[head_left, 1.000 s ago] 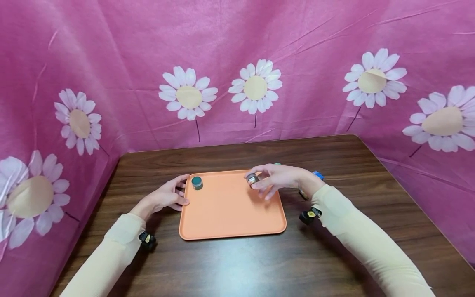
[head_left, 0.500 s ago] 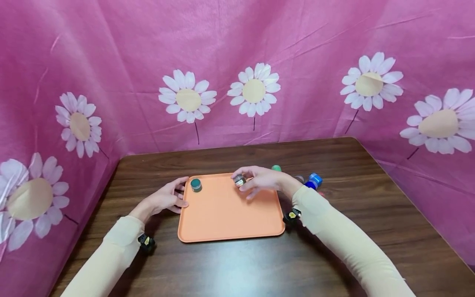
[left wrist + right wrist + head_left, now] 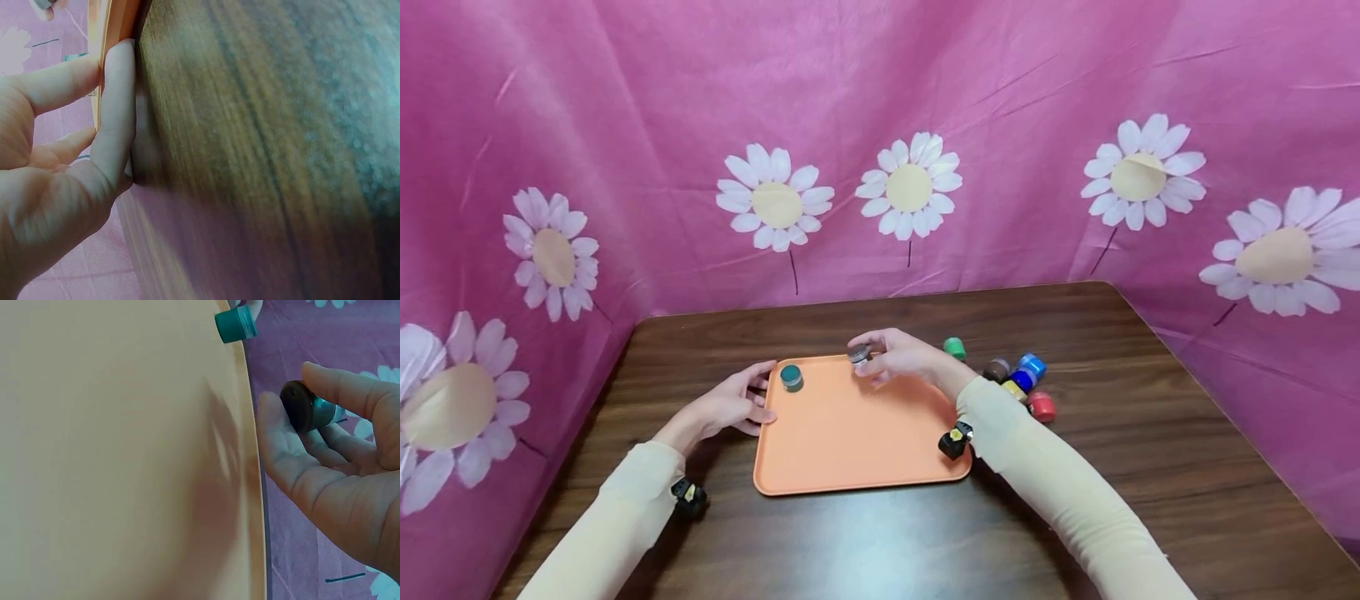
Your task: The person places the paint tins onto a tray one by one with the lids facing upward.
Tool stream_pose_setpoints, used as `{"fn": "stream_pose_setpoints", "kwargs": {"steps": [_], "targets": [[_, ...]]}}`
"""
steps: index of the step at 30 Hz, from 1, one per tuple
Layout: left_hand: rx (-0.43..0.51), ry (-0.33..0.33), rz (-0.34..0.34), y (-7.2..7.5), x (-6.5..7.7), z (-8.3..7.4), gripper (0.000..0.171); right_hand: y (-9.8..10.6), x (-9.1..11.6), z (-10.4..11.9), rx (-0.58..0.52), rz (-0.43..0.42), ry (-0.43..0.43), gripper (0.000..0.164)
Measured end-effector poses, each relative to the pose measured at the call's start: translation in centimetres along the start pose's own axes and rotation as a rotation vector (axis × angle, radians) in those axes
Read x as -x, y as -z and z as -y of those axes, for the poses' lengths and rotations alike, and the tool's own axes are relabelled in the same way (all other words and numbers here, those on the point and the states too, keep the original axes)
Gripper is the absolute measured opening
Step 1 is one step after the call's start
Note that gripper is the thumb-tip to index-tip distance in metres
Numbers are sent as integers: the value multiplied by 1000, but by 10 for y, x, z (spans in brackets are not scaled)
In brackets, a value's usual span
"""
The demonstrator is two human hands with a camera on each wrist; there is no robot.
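Observation:
Over the far edge of the orange tray (image 3: 865,433), my right hand (image 3: 901,354) pinches a small clear paint jar with a dark lid (image 3: 859,355) between thumb and fingers. The right wrist view shows the jar's dark lid (image 3: 298,406) tilted sideways, above the surface. My left hand (image 3: 730,404) grips the tray's left rim, thumb and fingers spread along it; in the left wrist view the fingers (image 3: 117,106) lie against the rim. A jar with a dark green lid (image 3: 792,377) stands in the tray's far left corner.
Right of the tray on the wooden table (image 3: 1112,467) sit a green jar (image 3: 955,348), a brown one (image 3: 997,370), a light blue one (image 3: 1032,365), a dark blue one (image 3: 1023,380), a yellow one (image 3: 1015,391) and a red one (image 3: 1042,407). A pink flowered cloth (image 3: 1000,100) hangs behind.
My right hand has carried the dark-lidded jar leftward and slightly away, to the tray's far edge. Jars behind the right arm have come into view. The left hand keeps its hold on the tray.

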State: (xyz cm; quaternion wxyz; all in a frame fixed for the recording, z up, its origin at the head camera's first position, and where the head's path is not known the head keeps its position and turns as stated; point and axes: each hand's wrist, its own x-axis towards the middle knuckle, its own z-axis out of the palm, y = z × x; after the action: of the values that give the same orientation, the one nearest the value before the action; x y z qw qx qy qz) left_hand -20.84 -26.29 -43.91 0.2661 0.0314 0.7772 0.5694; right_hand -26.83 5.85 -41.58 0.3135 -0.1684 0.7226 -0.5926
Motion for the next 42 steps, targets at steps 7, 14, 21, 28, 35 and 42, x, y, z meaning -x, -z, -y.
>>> {"fn": "stream_pose_setpoints", "kwargs": {"steps": [7, 14, 21, 28, 35, 42], "targets": [[12, -11, 9, 1, 4, 3, 99, -15, -12, -4, 66, -26, 55, 47], [-3, -17, 10, -1, 2, 0, 100, -18, -22, -13, 76, 20, 134, 49], [-1, -2, 3, -1, 1, 1, 100, -20, -25, -19, 97, 39, 119, 48], [-7, -4, 3, 0, 3, -1, 100, -22, -26, -16, 137, 7, 103, 46], [2, -7, 10, -1, 5, -3, 100, -24, -30, -20, 59, 4, 110, 47], [7, -13, 14, -2, 5, -4, 100, -23, -28, -19, -24, -5, 62, 49]]}}
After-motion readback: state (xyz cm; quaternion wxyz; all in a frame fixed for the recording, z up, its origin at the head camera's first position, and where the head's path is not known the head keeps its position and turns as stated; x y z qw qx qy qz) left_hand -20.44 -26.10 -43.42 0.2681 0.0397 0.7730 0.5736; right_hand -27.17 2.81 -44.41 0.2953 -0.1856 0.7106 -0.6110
